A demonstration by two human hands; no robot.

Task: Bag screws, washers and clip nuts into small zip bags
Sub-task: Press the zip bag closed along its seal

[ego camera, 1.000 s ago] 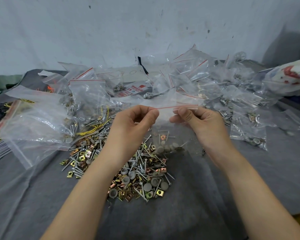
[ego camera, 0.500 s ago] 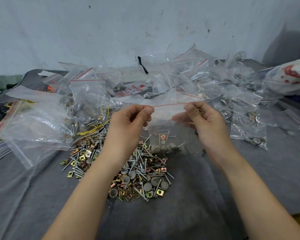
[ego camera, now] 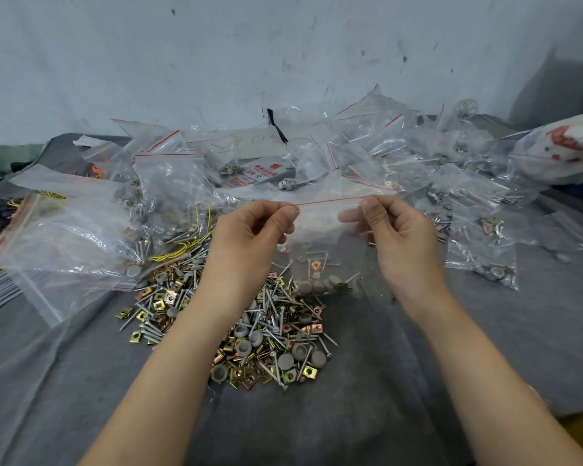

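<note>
A scuffed pale wall [ego camera: 182, 62] backs our grey cloth [ego camera: 401, 381]. We hold the small zip bag [ego camera: 320, 237] above the loose pile of screws, washers and clip nuts [ego camera: 260, 331]. Our left hand [ego camera: 249, 230] and right hand [ego camera: 401, 237] each pinch one end of its red-lined strip. The film looks limp and slick and the hardware sags low, so we judge the stiffer strip the surest grip.

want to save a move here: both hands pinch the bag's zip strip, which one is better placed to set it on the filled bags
Right, probably. The right hand pinches the small zip bag at the end nearest the filled bags; the left hand hangs over the loose hardware pile.
</note>
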